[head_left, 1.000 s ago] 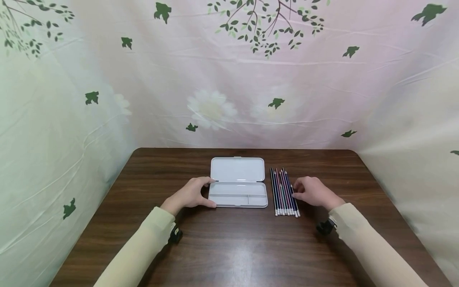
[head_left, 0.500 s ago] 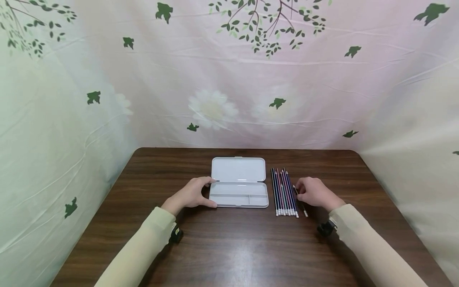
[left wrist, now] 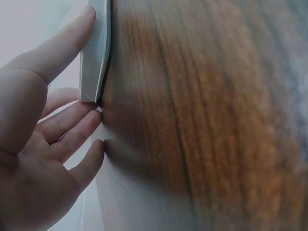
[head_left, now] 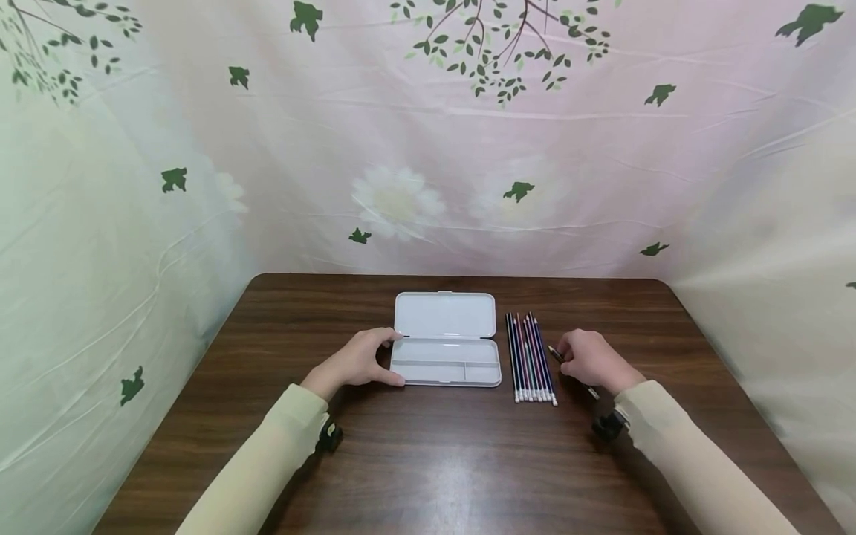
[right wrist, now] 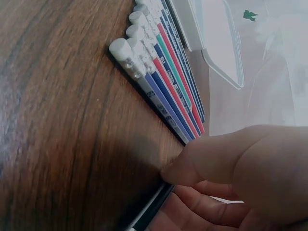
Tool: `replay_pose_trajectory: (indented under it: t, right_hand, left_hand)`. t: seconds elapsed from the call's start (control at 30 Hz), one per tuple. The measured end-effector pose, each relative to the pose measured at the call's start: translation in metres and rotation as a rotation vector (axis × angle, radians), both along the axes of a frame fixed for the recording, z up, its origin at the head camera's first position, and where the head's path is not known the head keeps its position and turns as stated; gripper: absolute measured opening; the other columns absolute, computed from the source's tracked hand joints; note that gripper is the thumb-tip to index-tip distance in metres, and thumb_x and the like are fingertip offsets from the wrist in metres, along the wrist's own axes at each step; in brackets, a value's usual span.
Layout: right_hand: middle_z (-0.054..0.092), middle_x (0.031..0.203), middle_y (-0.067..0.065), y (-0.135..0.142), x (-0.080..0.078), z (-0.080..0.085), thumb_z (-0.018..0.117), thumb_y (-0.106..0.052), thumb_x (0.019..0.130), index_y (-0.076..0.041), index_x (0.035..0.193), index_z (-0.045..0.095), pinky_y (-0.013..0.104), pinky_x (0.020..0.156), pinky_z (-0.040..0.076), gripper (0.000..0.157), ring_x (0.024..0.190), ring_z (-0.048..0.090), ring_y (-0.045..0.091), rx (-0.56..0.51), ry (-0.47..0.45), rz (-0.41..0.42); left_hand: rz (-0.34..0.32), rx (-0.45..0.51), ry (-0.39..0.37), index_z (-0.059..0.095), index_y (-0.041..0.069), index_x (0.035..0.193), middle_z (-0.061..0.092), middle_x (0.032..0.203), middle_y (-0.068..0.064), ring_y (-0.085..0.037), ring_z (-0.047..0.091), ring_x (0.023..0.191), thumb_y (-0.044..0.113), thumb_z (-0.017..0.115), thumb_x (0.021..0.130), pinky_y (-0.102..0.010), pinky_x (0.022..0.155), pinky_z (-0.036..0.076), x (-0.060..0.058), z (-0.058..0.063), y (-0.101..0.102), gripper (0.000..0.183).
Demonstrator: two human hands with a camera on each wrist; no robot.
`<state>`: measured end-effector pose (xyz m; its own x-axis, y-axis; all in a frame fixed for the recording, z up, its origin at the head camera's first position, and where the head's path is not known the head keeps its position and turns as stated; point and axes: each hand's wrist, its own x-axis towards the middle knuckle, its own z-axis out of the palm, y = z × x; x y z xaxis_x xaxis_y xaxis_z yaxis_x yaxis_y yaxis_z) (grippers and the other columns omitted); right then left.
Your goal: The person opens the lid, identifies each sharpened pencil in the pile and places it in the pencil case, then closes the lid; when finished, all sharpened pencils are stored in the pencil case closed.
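Observation:
An open white pencil case (head_left: 445, 362) lies on the wooden table with its lid folded back. At its left end my left hand (head_left: 357, 360) grips it, thumb at the front edge and index finger near the hinge. The left wrist view shows the thumb (left wrist: 72, 41) along the case's side (left wrist: 94, 57). Right of the case lies a row of several pencils (head_left: 528, 360) in dark blue, red and green with white eraser ends. Just right of them my right hand (head_left: 591, 360) pinches a dark pencil (right wrist: 153, 209) between thumb and fingers, low over the table; the hand hides its middle.
The case's tray has a long compartment at the back and two shorter ones in front. A printed cloth (head_left: 428, 163) with leaves and flowers hangs behind the brown table (head_left: 428, 461) and along both sides.
My right hand has drawn one pencil off the right side of the row and turned it, its eraser end swinging right, toward the wrist. The left hand keeps its place on the case.

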<state>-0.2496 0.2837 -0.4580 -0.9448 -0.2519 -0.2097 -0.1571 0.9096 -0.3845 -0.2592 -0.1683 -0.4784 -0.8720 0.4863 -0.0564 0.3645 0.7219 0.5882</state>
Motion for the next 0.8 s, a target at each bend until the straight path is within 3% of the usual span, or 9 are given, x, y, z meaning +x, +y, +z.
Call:
replay_pose_trajectory:
  t: [0.4,0.8]
  right_hand:
    - [0.067,0.086,0.008,0.000,0.006,0.011,0.073,-0.007,0.091,0.001,0.101,0.070,0.038,0.067,0.054,0.014,0.074,0.060,0.021,-0.046,0.076,0.008]
    - [0.063,0.077,0.002,-0.012,0.009,0.018,0.070,-0.004,0.090,-0.003,0.094,0.071,0.033,0.060,0.049,0.004,0.067,0.057,0.017,-0.115,0.108,0.090]
  left_hand:
    - [0.005,0.006,-0.003,0.061,0.006,0.141,0.065,0.134,-0.009,-0.025,0.060,0.122,0.043,0.098,0.073,-0.045,0.108,0.049,0.001,-0.001,0.000,0.086]
    - [-0.002,0.003,0.000,0.060,0.006,0.142,0.065,0.135,-0.009,-0.024,0.059,0.123,0.044,0.098,0.073,-0.043,0.108,0.049,0.000,-0.003,-0.001,0.087]
